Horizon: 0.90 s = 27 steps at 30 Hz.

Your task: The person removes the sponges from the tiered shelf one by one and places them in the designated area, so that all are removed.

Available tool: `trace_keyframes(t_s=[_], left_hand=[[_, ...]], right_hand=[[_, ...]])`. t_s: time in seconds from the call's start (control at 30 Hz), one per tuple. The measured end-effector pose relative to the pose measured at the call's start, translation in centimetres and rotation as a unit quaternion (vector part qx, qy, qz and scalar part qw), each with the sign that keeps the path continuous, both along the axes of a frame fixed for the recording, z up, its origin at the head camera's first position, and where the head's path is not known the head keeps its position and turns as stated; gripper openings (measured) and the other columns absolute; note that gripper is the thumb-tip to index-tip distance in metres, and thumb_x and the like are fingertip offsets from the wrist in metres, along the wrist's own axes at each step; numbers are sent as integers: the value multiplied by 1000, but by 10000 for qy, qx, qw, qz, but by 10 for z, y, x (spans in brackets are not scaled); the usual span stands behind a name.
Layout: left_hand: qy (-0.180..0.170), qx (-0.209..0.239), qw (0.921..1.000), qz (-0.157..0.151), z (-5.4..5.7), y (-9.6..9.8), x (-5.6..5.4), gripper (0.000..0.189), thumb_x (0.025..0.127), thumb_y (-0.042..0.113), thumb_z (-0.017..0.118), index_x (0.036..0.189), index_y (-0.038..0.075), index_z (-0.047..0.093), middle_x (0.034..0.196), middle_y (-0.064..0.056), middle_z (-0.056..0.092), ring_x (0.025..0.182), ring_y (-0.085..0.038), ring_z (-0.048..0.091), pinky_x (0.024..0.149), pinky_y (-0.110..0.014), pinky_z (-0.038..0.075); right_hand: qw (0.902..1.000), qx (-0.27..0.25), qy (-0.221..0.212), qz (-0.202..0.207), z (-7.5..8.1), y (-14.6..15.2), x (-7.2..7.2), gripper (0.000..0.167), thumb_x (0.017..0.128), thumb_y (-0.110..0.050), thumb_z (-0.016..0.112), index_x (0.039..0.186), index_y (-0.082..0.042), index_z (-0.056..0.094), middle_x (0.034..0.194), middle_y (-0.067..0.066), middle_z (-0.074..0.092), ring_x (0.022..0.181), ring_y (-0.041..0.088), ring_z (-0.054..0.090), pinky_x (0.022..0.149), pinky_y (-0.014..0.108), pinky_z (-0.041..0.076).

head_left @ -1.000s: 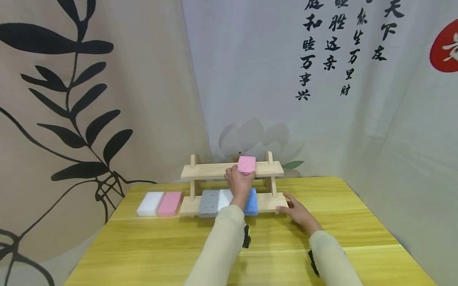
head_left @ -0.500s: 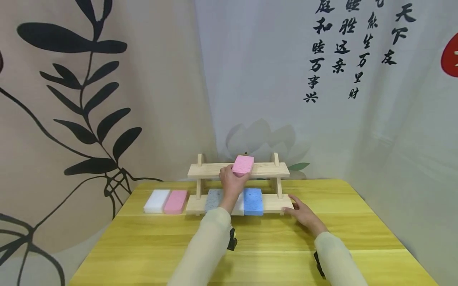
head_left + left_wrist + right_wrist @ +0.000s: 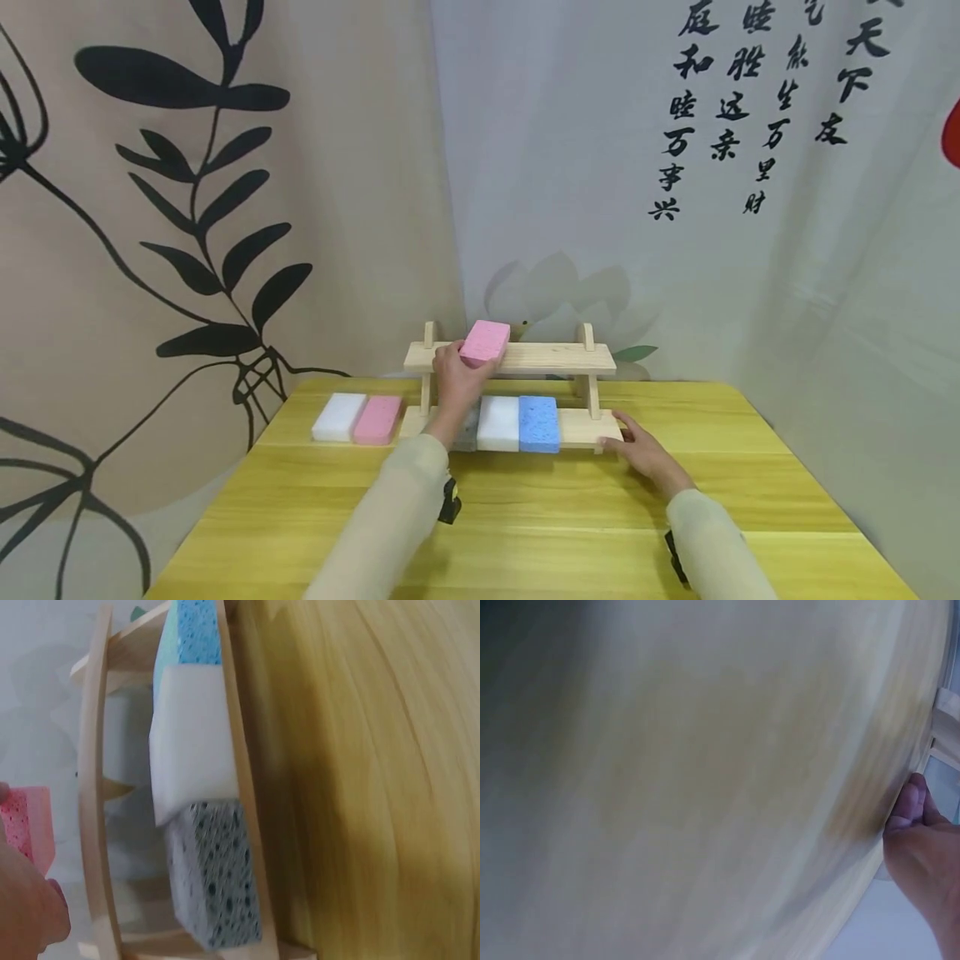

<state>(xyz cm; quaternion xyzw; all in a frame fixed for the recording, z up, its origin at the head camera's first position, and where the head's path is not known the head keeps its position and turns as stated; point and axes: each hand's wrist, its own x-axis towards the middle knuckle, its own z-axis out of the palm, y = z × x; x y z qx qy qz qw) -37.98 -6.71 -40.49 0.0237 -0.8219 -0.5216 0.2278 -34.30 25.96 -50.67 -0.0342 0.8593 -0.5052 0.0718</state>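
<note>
My left hand [image 3: 459, 383] grips a pink sponge [image 3: 486, 342] at the left part of the upper board of a two-tier wooden rack [image 3: 558, 358]. Whether the sponge touches that board I cannot tell. On the lower board lie a grey sponge [image 3: 217, 874], partly behind my left arm in the head view, a white sponge [image 3: 498, 423] and a blue speckled sponge [image 3: 538, 423], side by side. My right hand [image 3: 647, 457] holds the right end of the lower board, thumb at the front and fingers behind.
Left of the rack, another white sponge [image 3: 340, 417] and another pink sponge [image 3: 378, 419] lie on the wooden table [image 3: 570, 533]. A printed cloth [image 3: 360, 208] hangs behind the table. Both wrists wear dark straps.
My left hand has carried the pink sponge leftward along the upper board, and the sponge now tilts. My right hand stays at the rack's end. The head view has turned slightly left.
</note>
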Motion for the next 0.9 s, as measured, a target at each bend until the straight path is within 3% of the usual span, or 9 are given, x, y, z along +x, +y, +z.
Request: trace_keyframes(t_s=[0.27,0.53,0.9], left_hand=[[71,151,9999,-45,8,-22,2,81,75,35,87,137,-2,50,129,-17,45,120,-30,41,103,-44,40],[120,94,9998,97,7,-47,3,82,73,37,87,136,-2,51,124,-16,47,116,-30,42,99,-46,40],[199,199,9996,-60,10,-79,6,77,77,33,83,136,-2,50,122,-16,45,114,-29,42,99,-44,43]], right_hand=[[10000,76,-12,-7,0,0,1,86,96,-42,63,158,-7,15,149,38,31,133,50,38,105,63,35],[9999,122,-19,9,0,-1,0,86,96,-43,63,158,-6,15,149,38,30,133,50,39,104,63,36],[9998,197,-13,-4,0,-1,1,86,96,-43,63,158,-7,15,149,39,29,134,51,37,105,63,35]])
